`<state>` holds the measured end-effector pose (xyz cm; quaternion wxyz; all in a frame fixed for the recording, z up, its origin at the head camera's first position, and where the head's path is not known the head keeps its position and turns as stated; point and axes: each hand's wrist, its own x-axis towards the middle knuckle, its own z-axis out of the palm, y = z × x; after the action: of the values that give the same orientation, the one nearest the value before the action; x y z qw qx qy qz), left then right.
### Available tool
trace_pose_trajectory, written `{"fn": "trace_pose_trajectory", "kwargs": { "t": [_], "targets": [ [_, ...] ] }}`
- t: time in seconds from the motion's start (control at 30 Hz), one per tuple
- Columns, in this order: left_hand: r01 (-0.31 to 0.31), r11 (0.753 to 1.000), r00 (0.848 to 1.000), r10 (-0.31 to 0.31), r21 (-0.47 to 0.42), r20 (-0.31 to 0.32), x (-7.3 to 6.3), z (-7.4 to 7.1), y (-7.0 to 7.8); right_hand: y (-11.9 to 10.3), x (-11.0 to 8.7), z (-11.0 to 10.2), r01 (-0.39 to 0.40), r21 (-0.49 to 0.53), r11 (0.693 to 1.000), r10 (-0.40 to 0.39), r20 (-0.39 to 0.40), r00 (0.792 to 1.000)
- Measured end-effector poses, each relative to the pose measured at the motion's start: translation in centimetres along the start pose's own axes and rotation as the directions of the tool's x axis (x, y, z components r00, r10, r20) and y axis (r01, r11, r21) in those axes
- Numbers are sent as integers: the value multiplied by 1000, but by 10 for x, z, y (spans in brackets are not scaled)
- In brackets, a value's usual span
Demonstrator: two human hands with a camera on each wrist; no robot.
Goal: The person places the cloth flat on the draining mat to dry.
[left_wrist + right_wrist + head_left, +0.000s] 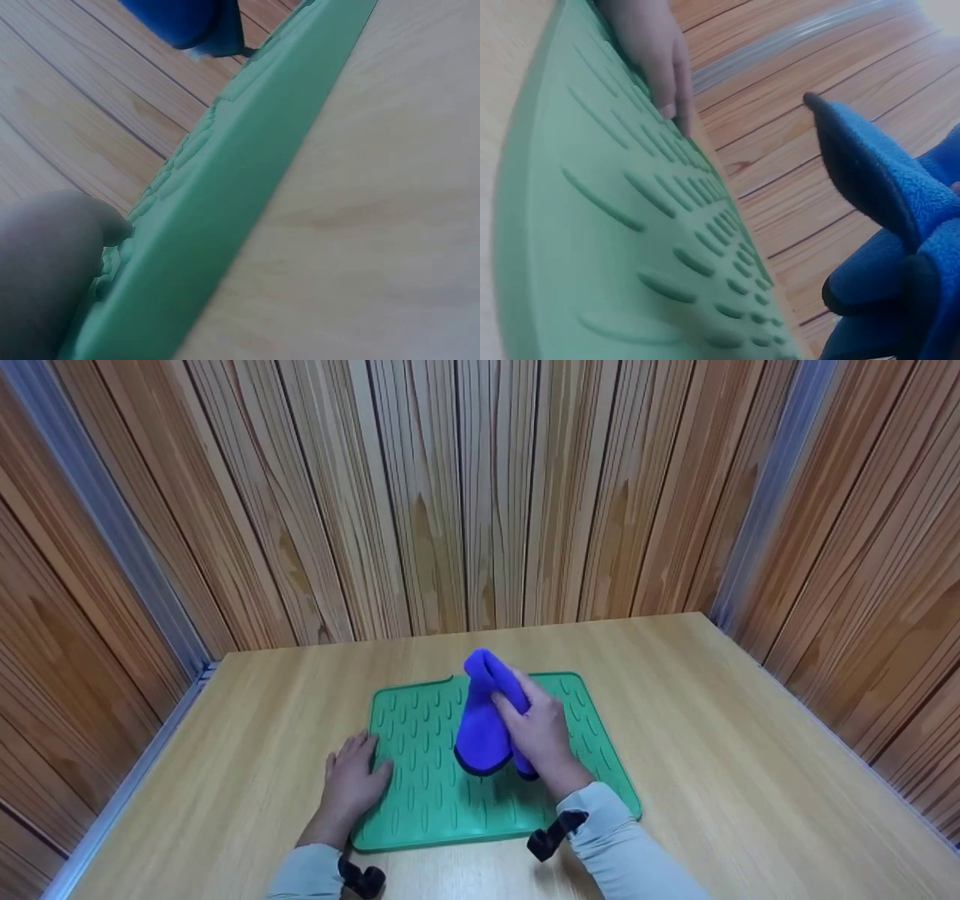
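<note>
A folded blue fuzzy cloth (482,727) with dark edging is held in the air by my right hand (544,731), its thumb pressing the near side. Below it lies a green mat (420,814) with rows of raised oval ridges. My left hand (354,776) rests at the mat's left edge, fingers extended and thumb over the rim. In the left wrist view the thumb (56,255) touches the ridged top. The right wrist view shows the cloth (870,169) hanging in folds above the mat (600,247); most of the right hand is out of that view.
The mat lies on a light wooden table (720,735). Wood-plank walls (495,495) stand behind and at both sides, with metal strips (780,487) in the corners. A black wrist camera (551,840) sits on the right sleeve, another (364,877) on the left.
</note>
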<state>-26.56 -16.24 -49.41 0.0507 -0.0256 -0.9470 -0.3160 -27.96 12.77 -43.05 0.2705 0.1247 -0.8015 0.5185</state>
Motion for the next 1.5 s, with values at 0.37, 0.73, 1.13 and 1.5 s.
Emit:
{"fn": "trace_pose_trajectory", "kwargs": {
  "t": [0.37,0.73,1.13,1.5],
  "targets": [
    [-8,1000,1000,8,-2,-6,2,2,1,18,-16,9,-99,-12,995,100,116,988],
    [-5,1000,1000,5,-12,-1,2,0,-1,29,-24,8,-168,-133,977,198,262,944],
    [-11,1000,1000,11,1,-18,0,1,-1,36,-32,12,-160,-176,971,210,323,923],
    [-6,1000,1000,6,-7,-14,0,0,-1,35,-29,6,-198,-109,974,224,341,913]
  ]
}}
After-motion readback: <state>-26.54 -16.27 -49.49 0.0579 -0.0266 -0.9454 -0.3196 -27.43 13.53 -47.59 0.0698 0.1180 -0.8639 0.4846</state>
